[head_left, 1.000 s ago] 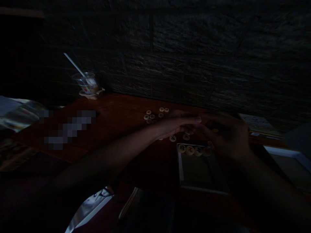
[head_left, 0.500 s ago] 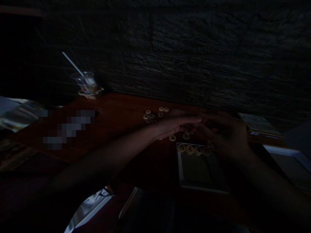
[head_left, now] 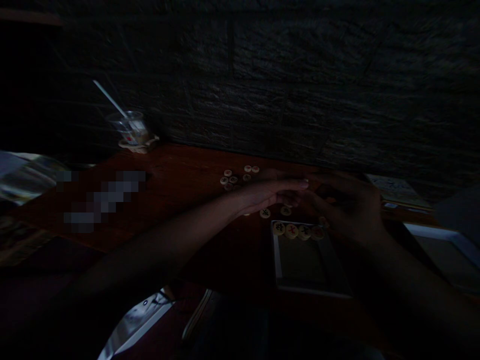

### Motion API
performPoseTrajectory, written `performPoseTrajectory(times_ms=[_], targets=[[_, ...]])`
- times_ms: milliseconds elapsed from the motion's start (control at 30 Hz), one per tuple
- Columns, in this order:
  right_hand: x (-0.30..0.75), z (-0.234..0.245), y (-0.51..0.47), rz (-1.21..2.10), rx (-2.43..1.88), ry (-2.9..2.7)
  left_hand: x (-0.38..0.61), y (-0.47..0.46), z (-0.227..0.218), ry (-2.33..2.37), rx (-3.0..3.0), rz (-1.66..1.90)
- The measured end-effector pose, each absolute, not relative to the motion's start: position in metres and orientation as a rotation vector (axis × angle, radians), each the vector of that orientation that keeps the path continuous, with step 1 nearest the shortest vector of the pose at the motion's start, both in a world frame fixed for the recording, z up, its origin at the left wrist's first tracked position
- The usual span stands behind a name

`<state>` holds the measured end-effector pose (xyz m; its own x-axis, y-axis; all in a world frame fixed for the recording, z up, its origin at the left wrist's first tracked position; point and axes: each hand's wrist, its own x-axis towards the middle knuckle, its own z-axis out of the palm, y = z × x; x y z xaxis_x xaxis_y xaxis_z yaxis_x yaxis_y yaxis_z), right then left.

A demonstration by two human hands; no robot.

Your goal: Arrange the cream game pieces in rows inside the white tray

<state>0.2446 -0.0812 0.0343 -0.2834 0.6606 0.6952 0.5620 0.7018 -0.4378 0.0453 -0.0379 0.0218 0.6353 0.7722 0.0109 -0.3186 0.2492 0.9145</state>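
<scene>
Dim light leaves much of both hands dark. My left hand (head_left: 275,192) reaches across the wooden table (head_left: 176,170), thumb stretched out to the right and the other fingers partly bent below it. Facing it, my right hand (head_left: 352,205) curves with thumb and forefinger apart, close to the left fingertips. Whether anything lies between the hands is hidden. Round Chinese chess pieces (head_left: 233,179) lie beyond my left wrist, and another chess piece (head_left: 265,213) lies just below that hand. Several pieces form a row along the far end of a shallow box (head_left: 278,270).
A clear plastic cup (head_left: 129,127) with a straw stands in a carrier at the back left. Another shallow tray (head_left: 442,232) and a flat box (head_left: 399,192) lie at the right. A dark brick wall (head_left: 255,100) rises behind the table.
The whole view has shifted very slightly. Both hands keep nearly the same pose, and the chess pieces in sight stay where they were.
</scene>
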Motion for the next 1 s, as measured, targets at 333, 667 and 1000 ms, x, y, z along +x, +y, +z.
performPoseTrajectory(times_ms=[333,667,1000], targets=[[0.2464,0.0323,-0.0803,0.138,-0.951,-1.977,0.0451,-0.0355,0.0183,0.485,1.093,0.81],[0.2449,0.0327,-0.0799,0.144,-0.944,-1.993,0.0452,-0.0348,0.0169,0.471,1.105,0.784],[0.2456,0.0303,-0.0775,0.142,-0.925,-2.028,0.0466,-0.0347,0.0173,0.512,1.139,0.783]])
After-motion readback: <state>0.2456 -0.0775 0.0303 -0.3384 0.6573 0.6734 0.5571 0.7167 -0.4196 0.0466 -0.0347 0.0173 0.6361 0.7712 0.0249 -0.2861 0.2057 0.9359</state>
